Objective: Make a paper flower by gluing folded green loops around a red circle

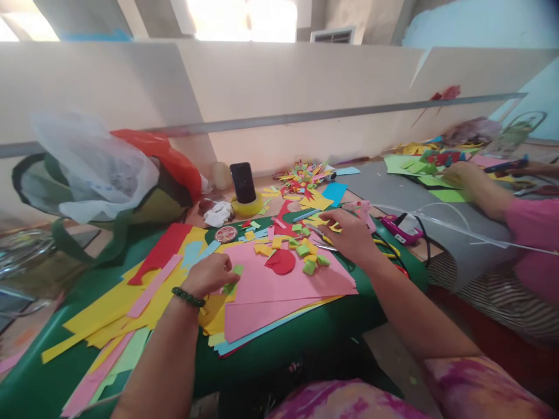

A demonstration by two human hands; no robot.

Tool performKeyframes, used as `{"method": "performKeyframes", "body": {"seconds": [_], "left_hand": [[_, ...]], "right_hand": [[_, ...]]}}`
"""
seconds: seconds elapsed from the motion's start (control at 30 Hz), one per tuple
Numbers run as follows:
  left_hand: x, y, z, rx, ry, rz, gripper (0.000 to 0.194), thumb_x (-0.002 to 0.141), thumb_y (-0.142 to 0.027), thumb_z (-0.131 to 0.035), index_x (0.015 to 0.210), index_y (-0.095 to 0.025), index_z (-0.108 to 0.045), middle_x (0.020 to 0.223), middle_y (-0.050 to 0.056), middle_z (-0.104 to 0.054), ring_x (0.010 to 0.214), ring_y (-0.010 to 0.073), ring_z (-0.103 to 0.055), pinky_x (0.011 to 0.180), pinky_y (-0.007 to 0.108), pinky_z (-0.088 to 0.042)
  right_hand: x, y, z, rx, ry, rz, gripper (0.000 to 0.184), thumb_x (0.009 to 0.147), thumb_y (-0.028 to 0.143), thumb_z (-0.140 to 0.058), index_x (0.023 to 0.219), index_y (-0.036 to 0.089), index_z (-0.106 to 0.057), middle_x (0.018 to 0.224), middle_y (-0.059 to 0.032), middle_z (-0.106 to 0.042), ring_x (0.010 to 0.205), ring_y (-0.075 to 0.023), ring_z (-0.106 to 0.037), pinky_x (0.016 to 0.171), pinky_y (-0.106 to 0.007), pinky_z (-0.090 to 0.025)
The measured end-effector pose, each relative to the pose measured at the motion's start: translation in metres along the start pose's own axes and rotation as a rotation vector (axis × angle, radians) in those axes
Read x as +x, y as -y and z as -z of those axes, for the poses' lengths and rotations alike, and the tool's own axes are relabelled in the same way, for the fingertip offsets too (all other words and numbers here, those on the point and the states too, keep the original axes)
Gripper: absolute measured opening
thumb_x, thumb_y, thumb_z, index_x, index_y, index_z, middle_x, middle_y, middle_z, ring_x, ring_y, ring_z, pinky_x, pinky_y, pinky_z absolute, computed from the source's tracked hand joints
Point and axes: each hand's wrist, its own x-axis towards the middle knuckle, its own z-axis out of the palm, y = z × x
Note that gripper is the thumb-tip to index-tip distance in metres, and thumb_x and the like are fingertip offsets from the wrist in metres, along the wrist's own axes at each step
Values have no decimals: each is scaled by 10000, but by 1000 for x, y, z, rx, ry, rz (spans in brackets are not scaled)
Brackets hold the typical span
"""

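My left hand, wearing a dark green beaded bracelet, has its thumb and fingers pinched on a green paper piece at the left side of a stack of pink paper. My right hand hovers over the stack's far right, fingers bent and apart, near a slim metal tool partly hidden by paper. Between my hands lie a red paper circle and several small folded green and yellow paper pieces.
Yellow paper sheets and strips cover the left. Behind stand a phone on a yellow tape roll, a colourful paper cluster and a bag. A pink glue gun and magenta device lie right, beside another person's arm.
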Motion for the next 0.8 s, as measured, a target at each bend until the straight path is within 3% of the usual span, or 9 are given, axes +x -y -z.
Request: {"method": "performKeyframes", "body": {"seconds": [0.1,0.2,0.3,0.4,0.5,0.67,0.73,0.8], "left_hand": [[1,-2,-5,-19,26,-53,126,667,-326,-597,627,-213,-559,690,23,-653,665,196,-598,533,269,-349],[5,-1,-10,-60,-26,-113,204,698,-375,-582,584,-212,-533,634,14,-618,618,181,-565,512,266,-320],[8,-1,-13,-50,-84,-158,232,726,-390,-552,587,-206,-579,666,32,-638,634,186,-572,518,270,-310],[11,-4,-13,-83,-96,-124,263,754,-421,-536,658,-216,-670,769,59,-703,708,214,-618,546,277,-345],[14,-3,-13,-219,-169,-112,351,773,-505,-523,736,-229,-735,886,79,-746,818,247,-653,618,295,-420],[19,0,-11,-465,-300,-192,386,725,-553,-568,701,-212,-747,992,100,-742,1038,290,-626,842,347,-481],[18,0,-10,-554,-361,-183,376,705,-541,-590,735,-198,-743,957,93,-740,985,275,-632,824,343,-486],[15,-2,-8,-631,-354,-185,379,698,-532,-598,747,-180,-728,809,64,-718,796,224,-628,697,306,-479]], "right_hand": [[-9,-4,19,11,-86,-11,189,858,331,-569,945,202,-677,888,-77,-720,794,-216,-669,730,-342,-517],[-14,-25,44,-43,-85,-188,221,853,366,-559,913,202,-694,856,-72,-735,738,-204,-673,668,-315,-504],[-18,-51,67,-190,-73,-387,233,821,393,-578,835,200,-709,803,-71,-742,716,-221,-675,621,-311,-472],[-25,-63,74,-234,-70,-442,243,803,409,-582,821,206,-713,789,-65,-744,700,-227,-676,599,-309,-455],[-32,-57,71,-147,-8,-376,256,793,439,-582,810,217,-709,773,-55,-742,635,-205,-660,560,-296,-450],[-39,-25,63,-43,95,-259,250,795,446,-586,812,225,-701,757,-46,-738,579,-176,-636,523,-272,-454],[-42,-10,61,-1,151,-233,277,820,469,-567,831,224,-695,766,-43,-739,584,-170,-641,524,-265,-459],[-45,1,60,25,213,-202,299,843,479,-541,860,223,-694,783,-39,-741,594,-164,-644,532,-258,-461]]}}
